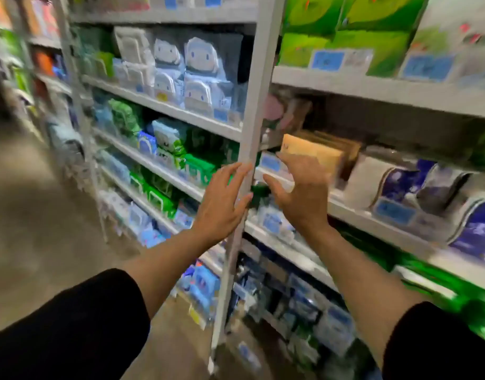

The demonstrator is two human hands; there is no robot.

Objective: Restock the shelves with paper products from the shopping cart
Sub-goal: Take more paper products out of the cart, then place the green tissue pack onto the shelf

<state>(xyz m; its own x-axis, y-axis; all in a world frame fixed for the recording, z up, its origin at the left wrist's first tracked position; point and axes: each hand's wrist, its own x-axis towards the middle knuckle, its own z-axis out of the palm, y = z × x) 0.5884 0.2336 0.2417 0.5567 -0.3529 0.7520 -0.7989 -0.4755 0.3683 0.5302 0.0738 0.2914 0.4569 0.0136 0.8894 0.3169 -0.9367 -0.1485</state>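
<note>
A: What sits on the shelves [372, 90]?

B: They run in two bays split by a white upright post [252, 127]. In the left bay, one tier holds white and blue packs with a cartoon face [201, 75], stacked two high. The tier below carries green wipe packs [181, 149], and lower tiers carry more green and blue soft packs, too blurred to tell apart.

A: And the right bay?

B: Its top tier carries bright green packs [372, 28] behind blue price tags. On the middle tier a row of tan packs [312, 152] stands at the left end, just beside the post, and next to them lie white and dark blue bundles [405, 185] in clear wrap. The tier at the bottom holds small dark blue packs, blurred.

A: Where are the hands?

B: Both reach forward from black sleeves. The left hand [222, 204] is at the post, fingers straight and slightly spread, fingertips overlapping its edge; whether they touch it I cannot tell. It holds nothing.

A: The right?

B: The right hand [298, 190] is raised in front of the middle tier, just before the tan packs, palm turned toward the left hand. Its fingers are loosely bent and apart, gripping nothing. It is smeared by motion, so I cannot tell whether the fingertips meet the nearest tan pack
</note>
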